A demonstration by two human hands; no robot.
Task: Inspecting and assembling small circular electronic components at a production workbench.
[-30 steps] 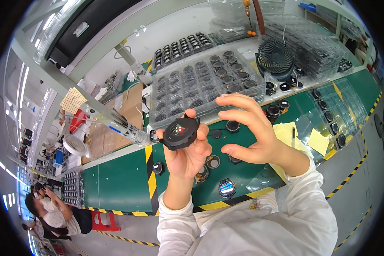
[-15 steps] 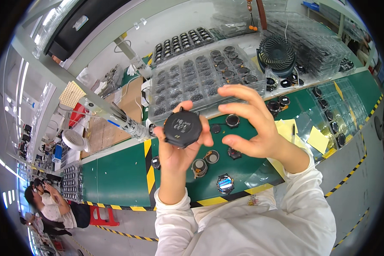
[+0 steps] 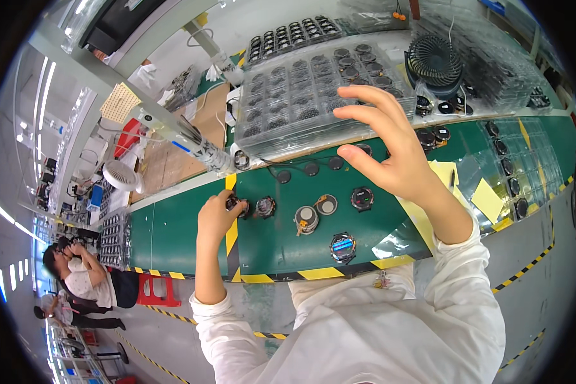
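My left hand (image 3: 216, 216) is low on the green belt (image 3: 179, 230), its fingers closed on a small round black part (image 3: 235, 204) at the yellow-black stripe. Beside it on the belt lie more round parts: a dark one (image 3: 265, 207), a silver one (image 3: 306, 219), a flat disc (image 3: 327, 205), a black one (image 3: 362, 198) and one with a blue face (image 3: 343, 246). My right hand (image 3: 390, 147) hovers above the belt with fingers spread and holds nothing, near the clear tray (image 3: 313, 96) of round parts.
A black round fan (image 3: 435, 61) stands at the back right. Yellow sticky notes (image 3: 486, 198) lie on the right of the belt. A second tray of parts (image 3: 291, 35) sits further back. A white fan (image 3: 120, 175) is on the left, and people (image 3: 83, 281) are below left.
My left hand has dropped from in front of me down to the belt's stripe with the black round part. My right hand has lifted away and spread its fingers.
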